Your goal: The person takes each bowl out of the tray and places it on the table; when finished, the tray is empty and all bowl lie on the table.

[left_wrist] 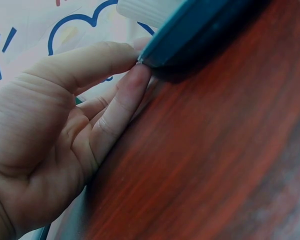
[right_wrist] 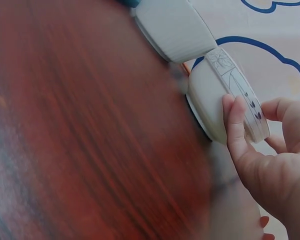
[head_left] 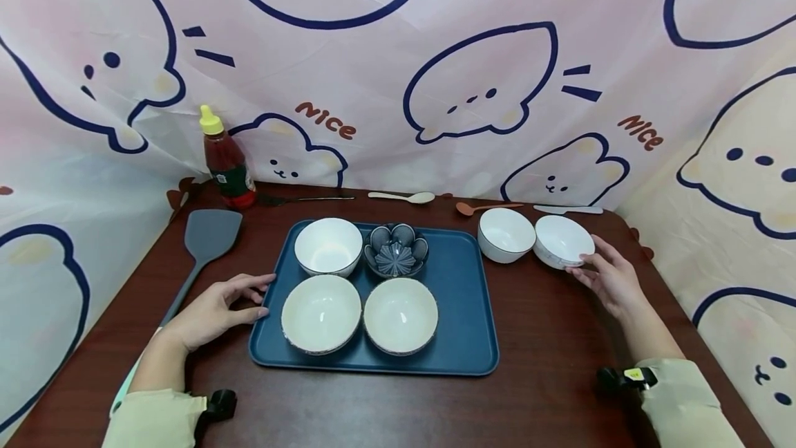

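At the tray's left rim, my left hand (head_left: 208, 311) pinches the edge of the blue rectangular tray (head_left: 463, 296) between thumb and fingers; the left wrist view shows the tray edge (left_wrist: 187, 37) at the fingertips. On the tray stand a white bowl (head_left: 328, 246), a dark flower-shaped bowl (head_left: 396, 254) and two cream bowls (head_left: 321, 313) in front. Right of the tray, my right hand (head_left: 612, 280) grips the rim of a shallow white bowl (head_left: 562, 240), whose side (right_wrist: 235, 87) bears a thin plant pattern. A deeper white bowl (head_left: 506, 234) stands against its left side.
A grey spatula (head_left: 213, 234) lies left of the tray, its handle passing under my left forearm. Behind it stands a red sauce bottle (head_left: 229, 164) with a yellow cap. Along the back lie a dark fork-like utensil (head_left: 311, 198), a cream spoon (head_left: 404, 197), a brown spoon (head_left: 479, 208) and a white knife (head_left: 569, 210).
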{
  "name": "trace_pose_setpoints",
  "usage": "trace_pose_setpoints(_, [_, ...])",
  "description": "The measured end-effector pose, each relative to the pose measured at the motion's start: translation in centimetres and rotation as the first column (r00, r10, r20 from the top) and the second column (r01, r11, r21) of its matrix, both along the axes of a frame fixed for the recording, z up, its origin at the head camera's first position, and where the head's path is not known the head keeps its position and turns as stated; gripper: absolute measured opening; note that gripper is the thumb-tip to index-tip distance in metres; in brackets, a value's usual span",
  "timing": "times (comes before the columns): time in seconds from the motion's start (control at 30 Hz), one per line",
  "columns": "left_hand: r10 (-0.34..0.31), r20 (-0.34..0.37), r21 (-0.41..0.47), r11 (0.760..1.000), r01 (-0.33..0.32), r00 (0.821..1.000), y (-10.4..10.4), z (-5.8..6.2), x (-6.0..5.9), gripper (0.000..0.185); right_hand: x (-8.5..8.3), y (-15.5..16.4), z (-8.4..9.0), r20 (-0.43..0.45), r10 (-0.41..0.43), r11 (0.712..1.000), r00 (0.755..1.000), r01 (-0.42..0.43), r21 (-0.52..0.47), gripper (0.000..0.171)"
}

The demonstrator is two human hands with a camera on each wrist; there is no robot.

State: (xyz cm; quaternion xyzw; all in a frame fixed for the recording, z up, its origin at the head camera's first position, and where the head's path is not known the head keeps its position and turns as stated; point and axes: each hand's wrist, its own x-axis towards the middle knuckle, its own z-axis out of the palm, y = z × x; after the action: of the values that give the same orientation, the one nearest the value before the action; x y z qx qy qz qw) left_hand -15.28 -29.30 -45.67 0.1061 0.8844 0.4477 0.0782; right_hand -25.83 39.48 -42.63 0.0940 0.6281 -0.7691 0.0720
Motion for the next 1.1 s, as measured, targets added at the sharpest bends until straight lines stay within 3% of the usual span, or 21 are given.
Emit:
trace_pose_setpoints(0.27, [-0.002,-0.014,-0.009,1.0,0.002,1.0,0.1,0.0,0.0,0.058,0.4,0.2,-0.2,0.001,-0.002,1.0,1.0,0.002,-0.025,0.081])
trace_pose_setpoints(0.7, [-0.008,-0.011,-0.002,1.0,0.008,1.0,0.0,0.0,0.0,0.058,2.8,0.1,1.2,-0.057,-0.113,0.992,0.992,0.116,0.048,0.068])
trace_pose_setpoints(0.87, [-0.004,-0.015,-0.008,1.0,0.004,1.0,-0.1,0.1,0.1,0.057,3.1,-0.8,2.0,-0.062,-0.08,0.997,0.995,0.08,-0.007,0.062])
trace_pose_setpoints(1.1, [-0.005,-0.009,-0.01,1.0,0.005,1.0,0.1,0.2,0.0,0.057,3.4,-3.7,3.1,-0.164,0.037,0.998,0.986,-0.046,-0.05,0.053])
